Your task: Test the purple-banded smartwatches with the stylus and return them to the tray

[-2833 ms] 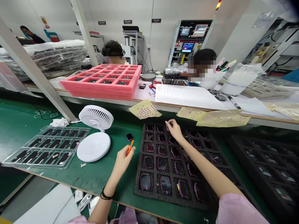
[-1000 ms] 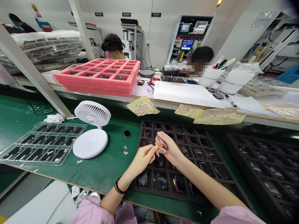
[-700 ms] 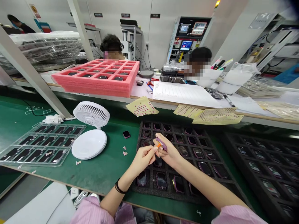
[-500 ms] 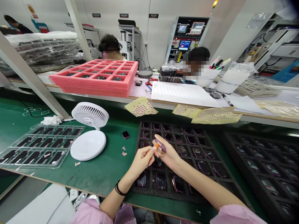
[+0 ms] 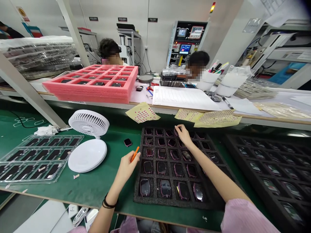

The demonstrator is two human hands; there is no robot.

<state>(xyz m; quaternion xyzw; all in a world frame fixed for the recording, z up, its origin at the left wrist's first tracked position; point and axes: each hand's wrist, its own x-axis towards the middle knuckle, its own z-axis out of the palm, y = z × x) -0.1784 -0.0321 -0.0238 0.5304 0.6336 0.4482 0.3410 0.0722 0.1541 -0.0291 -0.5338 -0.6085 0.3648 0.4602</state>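
**Hands Apart at Crowded Bench**

Green bench [image 5: 92, 185] separates fan [image 5: 87, 152] from black tray [image 5: 155, 176], its far edge near the shelf [image 5: 167, 109]. There the outstretched right hand [image 5: 184, 135] pinches a watch [image 5: 176, 133]; the left hand [image 5: 125, 168], beside the tray, grips an orange stick [image 5: 135, 154].

I log an orange tool [image 5: 135, 154], purple-rimmed watch cases [image 5: 161, 167] with dark faces, black foam tray [image 5: 170, 202], green counter [image 5: 97, 187], plain white fan [image 5: 87, 156], pink foam tray [image 5: 92, 97]. I see yellow sheets [image 5: 143, 112] patterned with reddish marks, pink sleeve [image 5: 245, 215].
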